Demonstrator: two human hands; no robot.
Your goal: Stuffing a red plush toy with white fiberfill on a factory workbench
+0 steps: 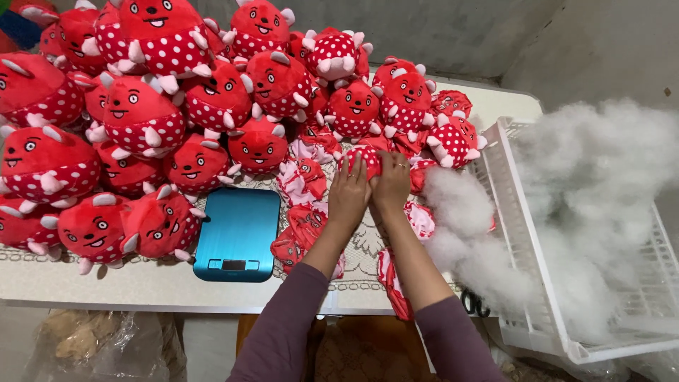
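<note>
The table [177, 286] is the landmark here, a pale surface with a lace-patterned cover. Heaped over its far and left parts is a big pile of stuffed red plush toys [163, 106], each with a white-dotted lower half and a stitched face. At the table's right end a white slatted plastic crate [523, 283] leans tilted, overflowing with loose white stuffing fibre [587, 191], a clump of which spills onto the table beside the person's right forearm. Near the table's front edge, left of the arms, lies a blue flat kitchen scale [237, 233]. Between the scale and the fibre lie several flat unstuffed toy skins [304, 212].

Over the middle of the table, the left hand [348, 192] and right hand [391, 182] are pressed close together, both closed around one red dotted toy skin [368, 157], which they hold just in front of the stuffed pile. The step in hand looks like filling or opening this skin. Judging by the layout, the next move would call for keeping the opening spread with one hand while the other reaches toward the fibre at the right.
</note>
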